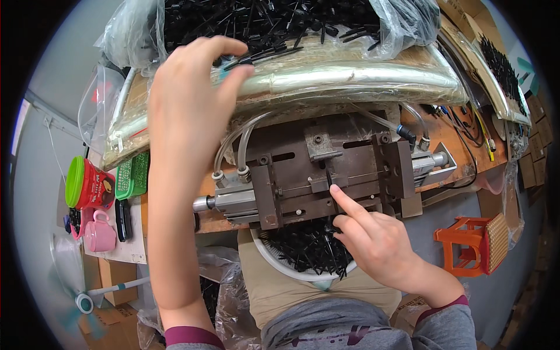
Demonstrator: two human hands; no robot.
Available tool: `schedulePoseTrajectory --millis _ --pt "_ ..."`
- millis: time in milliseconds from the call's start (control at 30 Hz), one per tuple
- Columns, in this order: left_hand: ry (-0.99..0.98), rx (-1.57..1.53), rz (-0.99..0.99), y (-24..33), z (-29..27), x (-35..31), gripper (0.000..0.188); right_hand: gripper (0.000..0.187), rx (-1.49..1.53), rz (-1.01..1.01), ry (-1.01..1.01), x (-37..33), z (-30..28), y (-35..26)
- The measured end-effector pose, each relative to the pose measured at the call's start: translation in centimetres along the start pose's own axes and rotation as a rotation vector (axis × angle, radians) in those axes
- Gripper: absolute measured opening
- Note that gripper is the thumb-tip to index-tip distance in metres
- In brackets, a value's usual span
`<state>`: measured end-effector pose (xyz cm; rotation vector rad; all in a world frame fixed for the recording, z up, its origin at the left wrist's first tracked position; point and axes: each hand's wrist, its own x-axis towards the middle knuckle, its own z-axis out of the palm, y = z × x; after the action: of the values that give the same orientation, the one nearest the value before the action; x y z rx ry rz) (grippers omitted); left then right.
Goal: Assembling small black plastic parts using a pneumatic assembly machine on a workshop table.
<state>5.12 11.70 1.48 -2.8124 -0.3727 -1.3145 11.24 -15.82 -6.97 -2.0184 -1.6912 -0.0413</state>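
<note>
My left hand (195,81) is raised over the near edge of a large heap of thin black plastic parts (262,23). Its thumb and fingers curve apart, with some black parts showing in the gap behind them; none looks gripped. My right hand (376,245) points its index finger at a slim black part (329,176) standing in the small metal block at the middle of a dark steel clamping fixture (350,154). The fingertip touches that part or the block's edge. The remaining fingers of this hand curl loosely below. Beneath the fixture, a white basin (265,256) on my lap holds many similar black parts.
Pneumatic cylinders (233,204) with clear hoses flank the fixture. A plastic-wrapped tray edge (361,79) borders the heap. At left are a red tub (96,184), green basket (133,175) and pink mug (100,233). An orange stool (466,245) stands at right; a fan (84,302) sits low left.
</note>
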Motion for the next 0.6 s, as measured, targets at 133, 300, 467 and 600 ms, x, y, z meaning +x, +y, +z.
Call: schedulePoseTrajectory --millis 133,300,467,600 --pt "-0.223 0.010 -0.155 -2.1 2.5 2.0 0.019 0.027 -0.111 -0.046 0.005 1.4 0.3 -0.7" --pt "-0.285 -0.051 -0.141 -2.0 2.9 2.3 0.018 0.024 -0.144 -0.067 -0.040 1.9 -0.6 -0.1" --pt "-0.217 -0.279 -0.235 -1.1 0.3 1.6 0.014 0.022 -0.007 -0.159 0.001 3.8 -2.9 0.4" --pt "-0.083 -0.413 -0.295 -0.4 -3.3 -0.7 0.014 0.019 0.145 -0.073 0.192 10.3 -4.5 1.8"
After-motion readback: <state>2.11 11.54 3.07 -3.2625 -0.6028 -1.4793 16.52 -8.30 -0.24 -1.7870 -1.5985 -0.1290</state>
